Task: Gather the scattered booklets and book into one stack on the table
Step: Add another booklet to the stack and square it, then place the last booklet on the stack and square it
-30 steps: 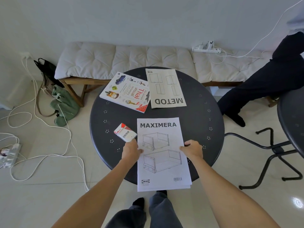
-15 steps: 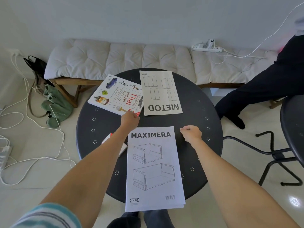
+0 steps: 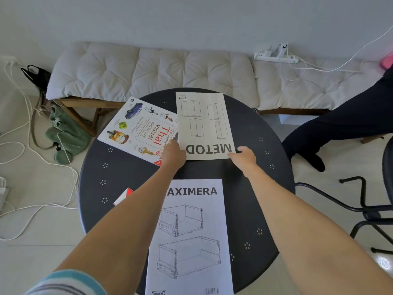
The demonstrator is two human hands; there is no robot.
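Observation:
On the round dark table (image 3: pixel 255 188) lie three printed items. The beige METOD booklet (image 3: pixel 204 124) is at the far middle, flat, its left edge over the white Thai visual dictionary book (image 3: pixel 138 128). The white MAXIMERA booklet (image 3: pixel 191 235) lies at the near edge and overhangs it towards me. My left hand (image 3: pixel 173 155) grips the METOD booklet's near left corner and also rests over the book's corner. My right hand (image 3: pixel 242 156) holds the near right corner, thumb on top.
A small red and white box (image 3: pixel 125 194) sits on the table, mostly hidden under my left forearm. A cushioned bench (image 3: pixel 148 69) stands behind the table, with a green bag (image 3: pixel 63 133) and cables (image 3: pixel 32 150) on the floor at left. At right are a person's dark-trousered leg (image 3: pixel 340 128) and black metal legs (image 3: pixel 361 209).
Both hands left the MAXIMERA booklet and reached forward. The left went past the book's corner, and both have closed on the METOD booklet's near corners.

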